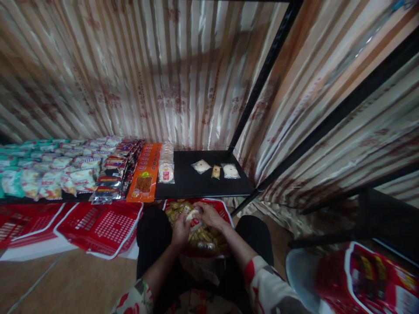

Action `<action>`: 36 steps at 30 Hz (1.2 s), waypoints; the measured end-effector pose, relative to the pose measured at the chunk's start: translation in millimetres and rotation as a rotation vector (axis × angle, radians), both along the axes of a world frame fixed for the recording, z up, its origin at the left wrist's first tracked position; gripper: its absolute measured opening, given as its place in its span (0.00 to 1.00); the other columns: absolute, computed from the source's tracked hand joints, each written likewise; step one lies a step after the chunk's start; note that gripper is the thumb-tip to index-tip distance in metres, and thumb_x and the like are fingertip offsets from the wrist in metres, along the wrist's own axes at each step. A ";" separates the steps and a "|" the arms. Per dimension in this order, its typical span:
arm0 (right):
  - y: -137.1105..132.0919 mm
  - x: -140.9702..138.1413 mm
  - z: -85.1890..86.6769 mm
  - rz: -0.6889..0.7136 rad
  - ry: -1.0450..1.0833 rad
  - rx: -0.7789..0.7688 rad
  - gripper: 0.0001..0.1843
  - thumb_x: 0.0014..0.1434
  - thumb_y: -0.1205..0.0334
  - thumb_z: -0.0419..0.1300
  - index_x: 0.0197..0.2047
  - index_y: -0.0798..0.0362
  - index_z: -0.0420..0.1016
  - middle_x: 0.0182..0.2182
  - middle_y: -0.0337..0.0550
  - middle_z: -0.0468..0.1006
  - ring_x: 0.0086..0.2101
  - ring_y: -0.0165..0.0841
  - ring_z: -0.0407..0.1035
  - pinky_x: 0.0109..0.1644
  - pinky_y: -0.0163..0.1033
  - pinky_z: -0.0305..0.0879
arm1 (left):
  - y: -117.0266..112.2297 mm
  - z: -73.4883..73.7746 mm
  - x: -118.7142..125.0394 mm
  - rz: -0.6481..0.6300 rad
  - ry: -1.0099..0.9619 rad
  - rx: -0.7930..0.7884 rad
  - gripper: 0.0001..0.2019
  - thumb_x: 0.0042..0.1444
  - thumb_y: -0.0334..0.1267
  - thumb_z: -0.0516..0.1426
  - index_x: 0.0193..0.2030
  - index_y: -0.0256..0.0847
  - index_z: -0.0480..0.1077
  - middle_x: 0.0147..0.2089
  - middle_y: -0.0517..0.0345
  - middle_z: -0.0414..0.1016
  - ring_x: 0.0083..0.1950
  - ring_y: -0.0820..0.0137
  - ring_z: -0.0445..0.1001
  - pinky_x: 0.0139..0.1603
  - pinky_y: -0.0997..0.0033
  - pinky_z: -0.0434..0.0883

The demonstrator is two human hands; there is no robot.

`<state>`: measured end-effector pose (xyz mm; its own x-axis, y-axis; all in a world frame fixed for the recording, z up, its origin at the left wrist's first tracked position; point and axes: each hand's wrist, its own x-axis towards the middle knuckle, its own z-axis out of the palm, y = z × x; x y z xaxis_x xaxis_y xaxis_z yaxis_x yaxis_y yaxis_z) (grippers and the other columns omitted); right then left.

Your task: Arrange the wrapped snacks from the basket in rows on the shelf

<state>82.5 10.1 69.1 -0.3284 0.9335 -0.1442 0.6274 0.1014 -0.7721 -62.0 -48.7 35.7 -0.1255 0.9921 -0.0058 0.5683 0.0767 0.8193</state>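
Both hands are over a red plastic basket (225, 212) that stands between my knees, full of small yellowish wrapped snacks (207, 240). My left hand (180, 230) is closed around the near left side of a round white packaged cracker (195, 221) with a red label. On its far right side my right hand (207, 214) grips the same packet. Above the basket, on the black shelf (209, 186), lie two white packets (200, 165) with a small yellow packet (216, 172) between them. The finer finger positions are blurred.
Left along the shelf stand rows of white and green snack packets (52, 179), dark packets (111, 174), an orange bag (144, 168) and stacked white crackers (166, 168). Red baskets (101, 226) sit below. A filled red basket (337, 274) is at right. Black posts (265, 78) rise by the curtain.
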 end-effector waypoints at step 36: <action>45.9 -69.8 21.5 -0.181 0.573 -0.102 0.11 0.39 0.55 0.61 0.25 0.52 0.65 0.21 0.33 0.68 0.23 0.26 0.61 0.29 0.32 0.58 | 57.9 40.0 -45.6 0.447 -0.380 0.128 0.13 0.47 0.34 0.51 0.41 0.35 0.65 0.37 0.53 0.70 0.38 0.69 0.70 0.41 0.68 0.68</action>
<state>12.7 55.9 90.6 -0.2174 0.9725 -0.0832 0.1096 -0.0604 -0.9921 -107.6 9.2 75.7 -0.5431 0.8395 -0.0160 0.1695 0.1283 0.9771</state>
